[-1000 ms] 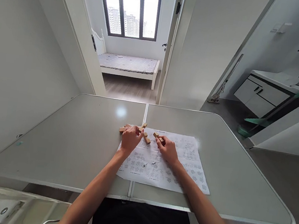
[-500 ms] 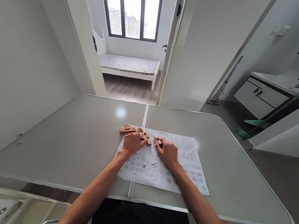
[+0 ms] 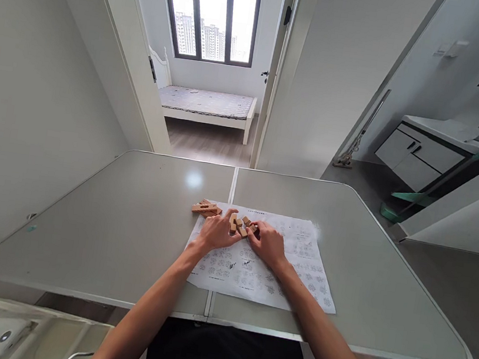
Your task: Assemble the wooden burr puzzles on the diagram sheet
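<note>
Several small wooden blocks (image 3: 239, 223) lie in a cluster on a printed paper sheet (image 3: 264, 284). My left hand (image 3: 216, 233) curves along the left side of the cluster, thumb and index finger spread apart, touching the nearest blocks. On the cluster's right, my right hand (image 3: 268, 244) has its fingers bent around a small wooden block (image 3: 254, 228), partly covered by the fingertips. Longer notched wooden pieces (image 3: 205, 207) lie stacked beyond my left hand, at the sheet's upper left corner.
The sheet lies on a grey table (image 3: 125, 235) with a white seam (image 3: 233, 186) through its middle. Beyond the table stand a bed (image 3: 208, 104) and an open door (image 3: 315, 83). A cabinet with a basin (image 3: 421, 151) is at the right.
My left hand has moved right, and the blocks beside it have shifted right, closer to my right hand. The right hand stays almost where it was.
</note>
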The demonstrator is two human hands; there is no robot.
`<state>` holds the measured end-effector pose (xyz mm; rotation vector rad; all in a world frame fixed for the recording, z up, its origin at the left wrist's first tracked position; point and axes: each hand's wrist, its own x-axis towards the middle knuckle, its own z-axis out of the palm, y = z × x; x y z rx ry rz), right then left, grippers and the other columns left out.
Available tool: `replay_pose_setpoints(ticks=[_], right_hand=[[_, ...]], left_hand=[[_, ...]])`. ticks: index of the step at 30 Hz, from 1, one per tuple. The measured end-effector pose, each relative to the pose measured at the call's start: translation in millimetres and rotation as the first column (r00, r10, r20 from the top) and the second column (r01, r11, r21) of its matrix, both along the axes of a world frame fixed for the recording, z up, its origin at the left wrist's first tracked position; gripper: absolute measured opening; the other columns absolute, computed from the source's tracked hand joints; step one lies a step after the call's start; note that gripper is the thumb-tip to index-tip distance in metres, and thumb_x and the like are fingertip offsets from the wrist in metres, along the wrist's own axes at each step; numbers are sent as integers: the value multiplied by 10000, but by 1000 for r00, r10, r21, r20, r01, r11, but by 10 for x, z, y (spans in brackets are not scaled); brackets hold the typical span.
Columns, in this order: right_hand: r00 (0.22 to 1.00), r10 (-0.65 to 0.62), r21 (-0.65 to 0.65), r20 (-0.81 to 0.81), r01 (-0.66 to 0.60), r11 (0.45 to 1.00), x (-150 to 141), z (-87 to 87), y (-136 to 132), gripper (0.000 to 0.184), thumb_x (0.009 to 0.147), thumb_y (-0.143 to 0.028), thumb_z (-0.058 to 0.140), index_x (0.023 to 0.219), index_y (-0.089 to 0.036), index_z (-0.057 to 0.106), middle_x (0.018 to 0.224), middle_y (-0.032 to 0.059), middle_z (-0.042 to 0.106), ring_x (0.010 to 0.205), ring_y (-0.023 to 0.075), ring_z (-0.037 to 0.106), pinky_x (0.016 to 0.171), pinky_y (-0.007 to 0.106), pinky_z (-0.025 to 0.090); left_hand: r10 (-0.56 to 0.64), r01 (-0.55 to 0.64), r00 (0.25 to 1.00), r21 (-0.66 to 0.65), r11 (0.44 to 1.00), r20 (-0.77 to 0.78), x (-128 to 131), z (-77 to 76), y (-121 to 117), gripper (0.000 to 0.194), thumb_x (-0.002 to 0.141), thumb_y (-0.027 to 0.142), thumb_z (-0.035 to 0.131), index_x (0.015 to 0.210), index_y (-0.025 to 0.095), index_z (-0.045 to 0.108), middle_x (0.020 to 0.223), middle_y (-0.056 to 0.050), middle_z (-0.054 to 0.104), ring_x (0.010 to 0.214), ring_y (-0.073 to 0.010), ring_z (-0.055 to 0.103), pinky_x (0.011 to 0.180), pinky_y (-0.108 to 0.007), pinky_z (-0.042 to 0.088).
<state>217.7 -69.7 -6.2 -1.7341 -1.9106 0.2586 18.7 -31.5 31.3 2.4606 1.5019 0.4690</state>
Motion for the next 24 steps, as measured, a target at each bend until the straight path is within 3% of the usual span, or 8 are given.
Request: replay_pose_setpoints(ticks=[12,20,24], right_hand=[[997,74,-2,-34,-75,997,-16,53,-27,283,1032,-445,553,1140,-222,689,1078,79,757,883,223,710,705,287,423],[994,99,-11,-54,-99,995,-14,46,-22,304,1027,-474,542,1117,-224,691,978,57,752,811,201,687,703,280,413],[988,121,-8,-98,-122,992,-20,59,-27,308,1024,-466,536,1124,-218,687,947,52,749,785,196,678,697,280,419]], left_hand=[[13,-14,999,18,1000,34,-17,6,7,605,811,339,655,1388,237,504,668,28,713,687,-247,715,682,-306,460],[65,-65,998,6,998,-8,-32,-6,45,672,817,419,678,1439,198,551,704,-34,742,766,-284,745,703,-320,488],[74,-74,997,7,997,-10,-42,14,45,577,828,417,675,1361,203,622,753,-47,764,797,-289,750,709,-324,497]])
